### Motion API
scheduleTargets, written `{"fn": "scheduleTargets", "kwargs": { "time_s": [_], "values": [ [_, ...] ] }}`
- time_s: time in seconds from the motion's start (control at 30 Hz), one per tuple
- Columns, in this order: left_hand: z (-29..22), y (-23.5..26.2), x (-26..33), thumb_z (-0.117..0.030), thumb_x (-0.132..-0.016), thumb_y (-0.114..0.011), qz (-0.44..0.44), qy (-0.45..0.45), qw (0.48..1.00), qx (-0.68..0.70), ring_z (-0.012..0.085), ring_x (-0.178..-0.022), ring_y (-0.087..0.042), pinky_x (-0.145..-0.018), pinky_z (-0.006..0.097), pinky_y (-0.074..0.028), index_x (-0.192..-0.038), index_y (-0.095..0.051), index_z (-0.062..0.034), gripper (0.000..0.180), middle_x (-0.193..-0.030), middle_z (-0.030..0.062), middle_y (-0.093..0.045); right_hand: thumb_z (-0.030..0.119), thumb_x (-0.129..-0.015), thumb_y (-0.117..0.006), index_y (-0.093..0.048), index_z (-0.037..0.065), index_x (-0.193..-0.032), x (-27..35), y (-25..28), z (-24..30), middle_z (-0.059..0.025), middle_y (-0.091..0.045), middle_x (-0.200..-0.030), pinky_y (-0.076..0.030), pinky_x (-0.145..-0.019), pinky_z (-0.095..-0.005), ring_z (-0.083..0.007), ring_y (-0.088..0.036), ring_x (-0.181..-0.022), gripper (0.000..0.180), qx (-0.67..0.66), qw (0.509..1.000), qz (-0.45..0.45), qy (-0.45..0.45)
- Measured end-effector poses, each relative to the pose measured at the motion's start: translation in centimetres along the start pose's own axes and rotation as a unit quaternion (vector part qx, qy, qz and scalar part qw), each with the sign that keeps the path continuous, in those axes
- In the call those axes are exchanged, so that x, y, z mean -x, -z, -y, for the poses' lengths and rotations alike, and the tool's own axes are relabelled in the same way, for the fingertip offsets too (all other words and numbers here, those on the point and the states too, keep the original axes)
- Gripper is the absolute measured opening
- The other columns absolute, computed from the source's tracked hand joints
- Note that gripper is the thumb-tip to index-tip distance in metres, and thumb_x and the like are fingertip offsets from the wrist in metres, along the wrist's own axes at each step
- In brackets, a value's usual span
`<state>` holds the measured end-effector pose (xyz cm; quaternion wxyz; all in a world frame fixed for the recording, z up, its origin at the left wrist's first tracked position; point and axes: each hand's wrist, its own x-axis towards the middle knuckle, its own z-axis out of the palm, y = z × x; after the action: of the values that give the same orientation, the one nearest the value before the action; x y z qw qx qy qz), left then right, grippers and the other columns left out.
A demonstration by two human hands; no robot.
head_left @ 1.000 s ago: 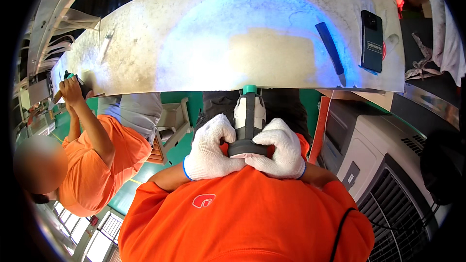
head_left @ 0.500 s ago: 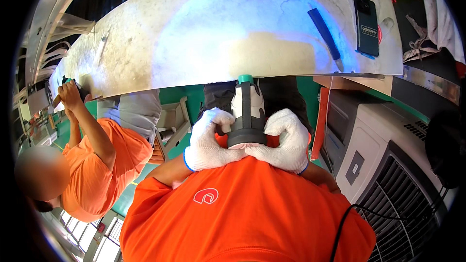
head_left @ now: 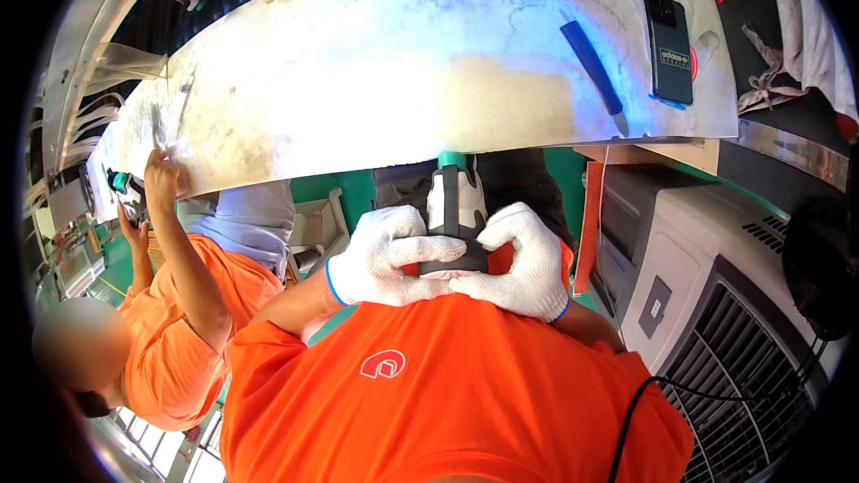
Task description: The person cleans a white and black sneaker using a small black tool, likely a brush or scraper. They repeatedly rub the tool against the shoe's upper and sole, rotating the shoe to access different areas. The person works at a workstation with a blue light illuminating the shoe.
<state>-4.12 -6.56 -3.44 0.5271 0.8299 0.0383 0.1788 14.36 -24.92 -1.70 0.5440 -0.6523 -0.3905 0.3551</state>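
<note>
A white-and-black shoe is held close in front of my chest, just below the table's near edge. A green piece, perhaps a shoe last, sticks out at its far end. My left hand, in a white knit glove, is closed on the shoe's near end, with its fingers laid across the black part. On the other side my right hand, gloved alike, pinches the near right edge. Both thumbs lie along the pale pinkish underside, which shows only as a thin strip.
A blue-handled knife-like tool and a dark phone lie on the worn table, lit by bluish light. At left, a co-worker in orange handles another shoe. A large grey-white air cooler stands at right.
My left fingers have stretched over the shoe's black near part. The shoe has tipped or turned slightly. The co-worker's one hand has moved onto the table, the other lower with their shoe.
</note>
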Motion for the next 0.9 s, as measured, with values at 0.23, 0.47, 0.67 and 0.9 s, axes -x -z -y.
{"fn": "scheduleTargets", "kwargs": {
  "time_s": [0.23,0.47,0.67,0.9],
  "values": [
    [-3.0,0.6,-1.1,-0.031,-0.064,-0.106,0.018,0.123,0.987,-0.099,0.0492,-0.139,-0.062,-0.112,0.051,-0.056,-0.158,-0.062,-0.0061,0.107,-0.156,0.0303,-0.054,0.018,-0.067,-0.107,-0.062,0.004,-0.144,0.8,-0.3,0.0,-0.0108,-0.069,-0.12,-0.061,-0.08,-0.0315,-0.014,-0.068,-0.085,0.09,-0.039,0.998,-0.013,-0.044],
    [-3.7,-3.4,-0.9,-0.024,-0.07,-0.102,-0.083,0.123,0.986,-0.076,0.0477,-0.141,-0.064,-0.114,0.049,-0.056,-0.165,-0.047,-0.0008,0.112,-0.16,0.0304,-0.052,0.02,-0.072,-0.104,-0.04,-0.003,-0.17,-0.4,1.1,2.1,-0.0145,-0.067,-0.132,-0.057,-0.08,-0.0306,-0.0154,-0.063,-0.086,0.12,-0.042,0.995,0.04,-0.078],
    [-11.3,0.9,-1.0,-0.033,-0.076,-0.104,-0.156,-0.092,0.974,-0.137,0.0537,-0.142,-0.059,-0.119,0.058,-0.05,-0.164,-0.047,0.0003,0.11,-0.159,0.0357,-0.051,0.022,-0.072,-0.106,-0.049,-0.005,-0.161,0.6,2.0,11.3,-0.017,-0.065,-0.137,-0.059,-0.087,-0.0346,-0.0239,-0.068,-0.105,0.109,0.057,0.978,0.047,0.196],
    [-13.9,6.0,-3.8,-0.032,-0.074,-0.102,-0.102,0.032,0.902,-0.418,0.046,-0.126,-0.071,-0.101,0.048,-0.062,-0.162,-0.056,-0.0101,0.103,-0.153,0.0272,-0.056,0.017,-0.08,-0.098,-0.057,-0.001,-0.159,-5.6,-1.4,9.9,-0.024,-0.065,-0.148,-0.062,-0.104,-0.0469,-0.0432,-0.072,-0.124,0.09,0.068,0.919,0.032,0.388]
  ]
}}
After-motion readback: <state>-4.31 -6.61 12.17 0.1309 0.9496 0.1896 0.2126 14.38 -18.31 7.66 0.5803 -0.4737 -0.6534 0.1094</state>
